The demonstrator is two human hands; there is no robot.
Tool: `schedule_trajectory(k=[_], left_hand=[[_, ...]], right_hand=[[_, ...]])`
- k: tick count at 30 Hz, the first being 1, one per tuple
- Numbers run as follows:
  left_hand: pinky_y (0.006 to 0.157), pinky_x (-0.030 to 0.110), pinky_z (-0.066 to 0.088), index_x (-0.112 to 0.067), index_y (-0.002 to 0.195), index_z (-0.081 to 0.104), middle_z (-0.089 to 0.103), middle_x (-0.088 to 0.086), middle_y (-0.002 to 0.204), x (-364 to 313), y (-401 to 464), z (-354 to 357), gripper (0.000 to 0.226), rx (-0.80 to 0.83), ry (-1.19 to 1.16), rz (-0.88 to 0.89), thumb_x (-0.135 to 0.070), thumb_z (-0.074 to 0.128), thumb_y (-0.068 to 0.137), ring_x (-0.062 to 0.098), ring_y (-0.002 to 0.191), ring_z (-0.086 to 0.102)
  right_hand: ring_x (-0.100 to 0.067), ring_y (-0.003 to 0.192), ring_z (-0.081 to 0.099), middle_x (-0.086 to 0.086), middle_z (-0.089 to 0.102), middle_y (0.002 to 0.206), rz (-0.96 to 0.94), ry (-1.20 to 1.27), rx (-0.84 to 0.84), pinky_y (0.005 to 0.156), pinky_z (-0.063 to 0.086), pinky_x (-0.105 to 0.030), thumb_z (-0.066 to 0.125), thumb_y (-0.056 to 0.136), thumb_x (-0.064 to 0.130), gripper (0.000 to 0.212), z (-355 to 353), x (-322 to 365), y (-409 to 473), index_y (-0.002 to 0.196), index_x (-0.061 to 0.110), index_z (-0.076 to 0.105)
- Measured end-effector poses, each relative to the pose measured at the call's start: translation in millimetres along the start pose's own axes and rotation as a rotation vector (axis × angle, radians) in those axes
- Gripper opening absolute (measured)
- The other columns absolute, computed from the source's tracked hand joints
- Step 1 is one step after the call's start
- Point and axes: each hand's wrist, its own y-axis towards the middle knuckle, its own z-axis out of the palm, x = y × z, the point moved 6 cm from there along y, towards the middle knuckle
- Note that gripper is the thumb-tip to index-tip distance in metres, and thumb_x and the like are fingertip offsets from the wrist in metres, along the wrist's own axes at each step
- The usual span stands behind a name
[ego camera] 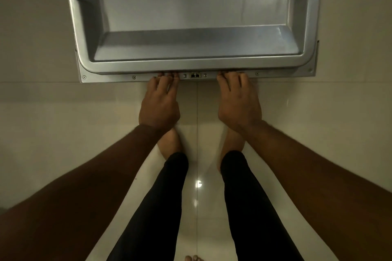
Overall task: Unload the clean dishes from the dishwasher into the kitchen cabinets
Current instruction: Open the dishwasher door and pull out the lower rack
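Nearest to the viewer, at six o'clock, are the toes of a bare foot [194,258] on the glossy pale floor tiles [53,133], which carry a small bright spot of reflected light. From there two legs in black trousers [161,207] run upward toward the centre, and both feet near the heels are partly hidden under the wrists.

Two bare forearms come in from about eight o'clock and four o'clock and meet near the middle. The left hand [159,104] lies at about eleven o'clock from the centre and the right hand [238,103] at about one o'clock, both with the back turned up. The fingers [167,77] of each hand are curled over the near edge of the open dishwasher door [191,44], with the fingertips resting on the metal strip just under the raised rim. So both hands hold this edge, one on each side of the small latch [195,75], which sits between them.

Farther, at twelve o'clock, the door fills the upper part of the view. It is a grey steel panel with a sunk inner tray and rounded corners, and small screws are along its near strip. No dishes can be seen from here; the racks are outside the view.
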Motion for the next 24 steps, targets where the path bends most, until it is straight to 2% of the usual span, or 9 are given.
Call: schedule_trajectory(k=[3, 5, 10, 13, 15, 20, 24], left_hand=[[0.068, 0.040, 0.055, 0.000, 0.132, 0.055, 0.057, 0.019, 0.120, 4, 6, 4, 0.057, 0.013, -0.056, -0.024, 0.002, 0.061, 0.075, 0.040, 0.104, 0.050], [0.066, 0.041, 0.057, 0.000, 0.128, 0.059, 0.058, 0.018, 0.119, 6, 11, 5, 0.052, 0.034, -0.082, -0.033, 0.002, 0.058, 0.076, 0.041, 0.104, 0.052], [0.083, 0.045, 0.054, 0.001, 0.127, 0.059, 0.058, 0.019, 0.121, 6, 20, 9, 0.051, 0.131, -0.093, -0.022, 0.002, 0.057, 0.077, 0.042, 0.107, 0.050], [0.091, 0.040, 0.049, -0.002, 0.139, 0.049, 0.048, 0.016, 0.134, 7, 18, 14, 0.060, 0.228, -0.109, -0.047, -0.002, 0.055, 0.080, 0.038, 0.118, 0.040], [0.093, 0.036, 0.048, -0.005, 0.147, 0.039, 0.041, 0.011, 0.141, 8, 16, 15, 0.067, 0.278, -0.104, -0.046, -0.006, 0.055, 0.082, 0.033, 0.124, 0.034], [0.099, 0.034, 0.045, -0.008, 0.151, 0.031, 0.034, 0.007, 0.146, 8, 17, 11, 0.071, 0.354, -0.087, -0.047, -0.011, 0.055, 0.085, 0.030, 0.129, 0.030], [0.111, 0.038, 0.037, -0.006, 0.152, 0.023, 0.023, 0.009, 0.150, 4, 18, 5, 0.085, 0.523, -0.037, 0.000, -0.037, 0.060, 0.082, 0.031, 0.136, 0.022]], right_hand=[[-0.033, 0.101, 0.052, -0.013, 0.056, 0.119, 0.018, 0.058, 0.030, 0.080, 0.048, -0.035, 0.049, 0.072, 0.010, 0.058, 5, -2, 5, 0.130, 0.005, 0.057], [-0.033, 0.099, 0.053, -0.014, 0.057, 0.115, 0.026, 0.124, 0.045, 0.073, 0.050, -0.035, 0.047, 0.071, 0.009, 0.055, 6, -3, 10, 0.125, 0.003, 0.060], [-0.037, 0.100, 0.058, -0.018, 0.060, 0.104, 0.023, 0.222, 0.099, 0.063, 0.049, -0.033, 0.060, 0.068, -0.004, 0.038, 8, -5, 24, 0.106, -0.004, 0.067], [-0.037, 0.095, 0.058, -0.019, 0.059, 0.100, 0.018, 0.221, 0.148, 0.060, 0.047, -0.032, 0.062, 0.065, -0.008, 0.038, 13, -6, 26, 0.102, -0.007, 0.067], [-0.037, 0.090, 0.059, -0.019, 0.059, 0.096, 0.020, 0.219, 0.153, 0.058, 0.040, -0.028, 0.062, 0.064, -0.010, 0.035, 13, -6, 27, 0.098, -0.007, 0.068], [-0.037, 0.095, 0.057, -0.019, 0.058, 0.100, 0.035, 0.232, 0.202, 0.060, 0.042, -0.032, 0.062, 0.071, -0.008, 0.033, 9, -5, 29, 0.104, -0.007, 0.067], [-0.037, 0.096, 0.056, -0.020, 0.057, 0.101, 0.056, 0.265, 0.251, 0.068, 0.046, -0.033, 0.061, 0.077, -0.007, 0.022, 1, -4, 30, 0.099, -0.007, 0.066]])
